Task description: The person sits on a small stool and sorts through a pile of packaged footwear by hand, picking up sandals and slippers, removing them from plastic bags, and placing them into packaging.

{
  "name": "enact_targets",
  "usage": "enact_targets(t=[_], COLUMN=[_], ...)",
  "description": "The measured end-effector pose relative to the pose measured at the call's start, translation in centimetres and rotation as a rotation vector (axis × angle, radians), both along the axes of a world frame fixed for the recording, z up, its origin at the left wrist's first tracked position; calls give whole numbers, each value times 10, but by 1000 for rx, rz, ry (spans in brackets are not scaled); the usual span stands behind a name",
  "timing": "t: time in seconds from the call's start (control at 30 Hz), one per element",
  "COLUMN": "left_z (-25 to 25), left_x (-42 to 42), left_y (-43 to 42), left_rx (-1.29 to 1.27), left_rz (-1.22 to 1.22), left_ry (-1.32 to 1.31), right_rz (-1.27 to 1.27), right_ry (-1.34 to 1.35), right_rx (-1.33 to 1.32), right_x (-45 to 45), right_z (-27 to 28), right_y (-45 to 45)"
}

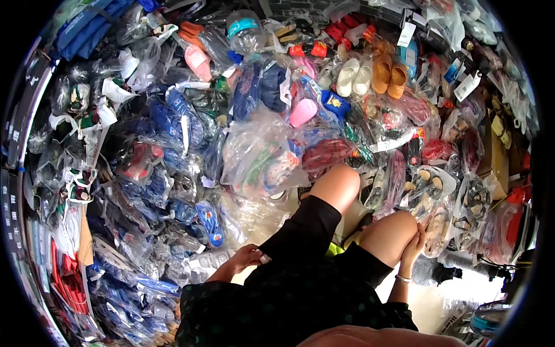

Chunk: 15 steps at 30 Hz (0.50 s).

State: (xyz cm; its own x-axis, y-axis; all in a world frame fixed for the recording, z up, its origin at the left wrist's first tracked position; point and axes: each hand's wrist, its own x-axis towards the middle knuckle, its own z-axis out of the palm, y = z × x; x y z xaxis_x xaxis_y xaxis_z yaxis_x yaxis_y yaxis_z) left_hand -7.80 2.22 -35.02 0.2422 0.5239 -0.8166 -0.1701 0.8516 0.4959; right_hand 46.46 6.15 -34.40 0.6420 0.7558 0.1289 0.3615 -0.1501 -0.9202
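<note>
My left hand (pixel 247 257) is closed at the edge of the black shorts (pixel 298 234), its fingers curled on the cloth. My right hand (pixel 413 246) lies against the outside of my right knee, fingers stretched along the skin, holding nothing. In front of my knees sits a clear plastic bag (pixel 254 144) with pale patterned clogs (pixel 282 170) inside. A blue slipper (pixel 209 222) in clear wrap lies beyond my left hand. Close to my right hand are bagged beige sandals (pixel 437 231).
Bagged footwear is heaped all around. White shoes (pixel 354 78) and brown shoes (pixel 389 76) lie at the back, near a pink slipper (pixel 303 112). A cardboard box (pixel 498 150) stands at the right. Red folded items (pixel 70 286) are at the left edge.
</note>
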Motion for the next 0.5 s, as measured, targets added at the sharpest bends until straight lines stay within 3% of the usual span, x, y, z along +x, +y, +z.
enact_targets(t=[0.2, 0.27, 0.37, 0.4, 0.47, 0.5], left_z=[-8, -8, -50, -51, -45, -49], left_x=[-21, -22, -44, -45, -50, -53], left_y=[-8, -11, -19, -26, -25, -24], left_rx=[4, 5, 30, -20, -34, -87], left_rz=[-137, -80, -94, -31, -60, -89], left_ry=[-8, -79, -431, -274, -215, -362], right_rz=[15, 9, -22, -38, -29, -40], right_ry=[-69, -49, -2, -4, -17, -19], right_rx=[-27, -9, -3, 12, 0, 9], right_x=[-6, -14, -12, -13, -14, -13], right_z=[12, 18, 13, 13, 15, 14], right_y=[4, 6, 6, 7, 7, 7])
